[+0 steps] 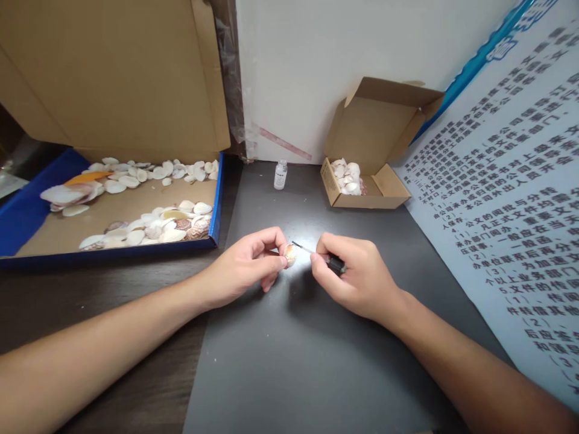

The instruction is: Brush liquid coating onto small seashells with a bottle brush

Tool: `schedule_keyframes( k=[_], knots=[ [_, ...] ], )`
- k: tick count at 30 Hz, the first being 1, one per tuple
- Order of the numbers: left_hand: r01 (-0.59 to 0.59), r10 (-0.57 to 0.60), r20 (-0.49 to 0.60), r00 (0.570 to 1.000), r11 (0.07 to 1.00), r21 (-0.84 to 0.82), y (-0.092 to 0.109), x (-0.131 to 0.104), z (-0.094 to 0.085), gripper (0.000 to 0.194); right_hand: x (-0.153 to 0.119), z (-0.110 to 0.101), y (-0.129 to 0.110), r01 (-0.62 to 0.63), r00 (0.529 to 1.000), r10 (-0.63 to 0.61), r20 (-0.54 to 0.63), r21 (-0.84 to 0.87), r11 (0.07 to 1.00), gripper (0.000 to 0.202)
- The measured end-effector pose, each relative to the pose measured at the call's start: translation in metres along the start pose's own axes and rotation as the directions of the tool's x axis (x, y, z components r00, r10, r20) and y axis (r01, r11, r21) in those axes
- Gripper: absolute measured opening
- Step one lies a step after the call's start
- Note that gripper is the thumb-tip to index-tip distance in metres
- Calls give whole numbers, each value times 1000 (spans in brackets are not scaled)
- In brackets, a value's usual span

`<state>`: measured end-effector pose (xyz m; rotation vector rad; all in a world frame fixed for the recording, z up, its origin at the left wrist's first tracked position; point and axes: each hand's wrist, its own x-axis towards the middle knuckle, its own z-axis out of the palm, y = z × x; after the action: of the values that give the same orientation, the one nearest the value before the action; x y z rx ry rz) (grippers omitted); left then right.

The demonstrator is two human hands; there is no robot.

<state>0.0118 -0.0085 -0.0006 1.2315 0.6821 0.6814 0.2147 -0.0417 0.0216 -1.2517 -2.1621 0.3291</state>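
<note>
My left hand (257,259) pinches a small shell (290,255) with an orange-brown patch between thumb and fingertips, above the dark grey mat. From the right, my right hand (350,271) grips the black cap of a small brush (307,248). The brush's thin stem points left, and its dark tip is close to the upper edge of the shell; whether they touch I cannot tell. Behind my hands a small clear bottle (280,175) with a white label stands upright and uncapped on the mat (271,374).
At the left, an open blue-edged box (122,199) holds rows of shells and one large shell (72,194). A small open cardboard box (371,200) with pale shells (348,178) sits back right. A large printed sheet (511,211) slopes along the right side.
</note>
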Motion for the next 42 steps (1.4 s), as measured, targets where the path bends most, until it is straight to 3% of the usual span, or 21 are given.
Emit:
schedule_keyframes(
  k=[5, 11, 17, 34, 42],
  knots=[
    [0, 0, 5, 1000, 1000, 1, 0, 0, 0, 17, -1, 0, -1, 92, 991, -100, 90, 91, 992, 22],
    [16, -16, 0, 1000, 999, 28, 2, -1, 0, 19, 1, -3, 1, -13, 997, 11, 72, 17, 1000, 21],
    [0, 0, 17, 1000, 999, 38, 1, -1, 0, 19, 2, -3, 0, 7, 993, -14, 115, 58, 998, 22],
    [-8, 4, 34, 999, 993, 115, -3, -3, 4, 21, 3, 1, 3, 13, 998, -17, 53, 86, 996, 22],
    [15, -15, 0, 1000, 990, 140, -4, -3, 3, 21, 2, 8, 6, 152, 988, -151, -14, 167, 974, 22]
  ],
)
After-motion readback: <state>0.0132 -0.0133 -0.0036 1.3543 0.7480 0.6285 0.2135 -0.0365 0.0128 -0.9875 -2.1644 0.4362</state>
